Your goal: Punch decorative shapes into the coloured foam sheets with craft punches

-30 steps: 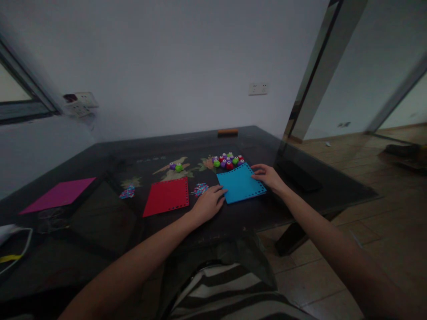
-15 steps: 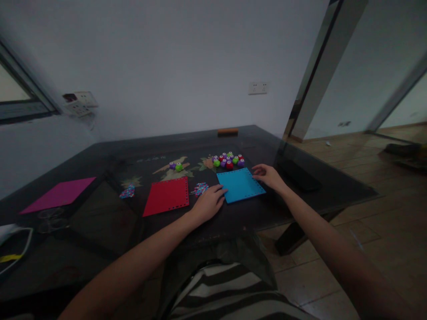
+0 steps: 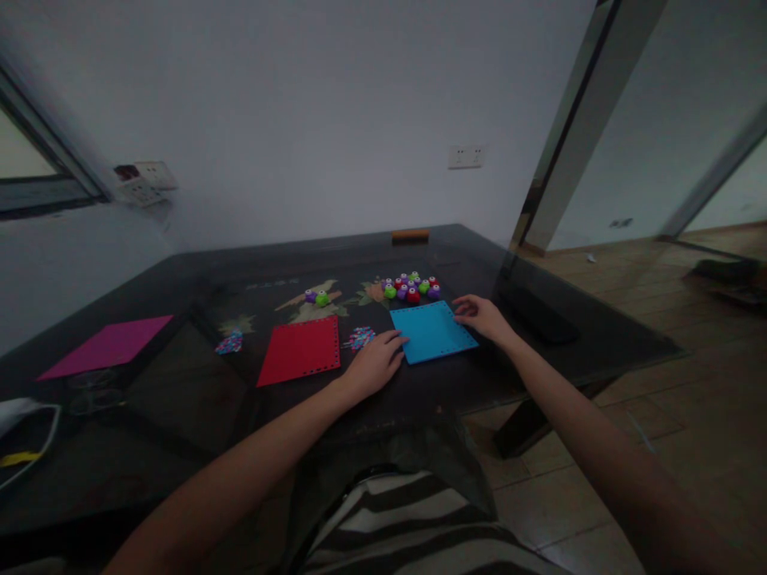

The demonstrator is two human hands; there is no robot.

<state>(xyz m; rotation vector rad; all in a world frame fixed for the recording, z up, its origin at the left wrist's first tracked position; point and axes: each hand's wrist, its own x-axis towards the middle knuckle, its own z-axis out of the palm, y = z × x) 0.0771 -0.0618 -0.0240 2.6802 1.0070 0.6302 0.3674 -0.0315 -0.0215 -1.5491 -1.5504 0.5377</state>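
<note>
A blue felt-like sheet (image 3: pixel 431 331) with holes punched along its edges lies flat on the dark table. My left hand (image 3: pixel 377 363) rests at its left edge, fingers stretched out and fingertips on the border. On the opposite side my right hand (image 3: pixel 479 313) has its fingers loosely bent and apart at the right edge, holding nothing visible. To the left lies a red sheet (image 3: pixel 301 350) with holes along its edges. Between the two sheets sits a small pile of pink, blue and white sticks (image 3: pixel 361 337), too small to name exactly.
Several purple, green and red eyeball-like toys (image 3: pixel 412 287) cluster behind the blue sheet; a few more (image 3: pixel 317 297) stand farther left. A second colourful pile (image 3: pixel 230 343), a magenta sheet (image 3: pixel 111 345), a black flat object (image 3: pixel 536 314) and an orange-brown bar (image 3: pixel 411 235) are on the table (image 3: pixel 335 259).
</note>
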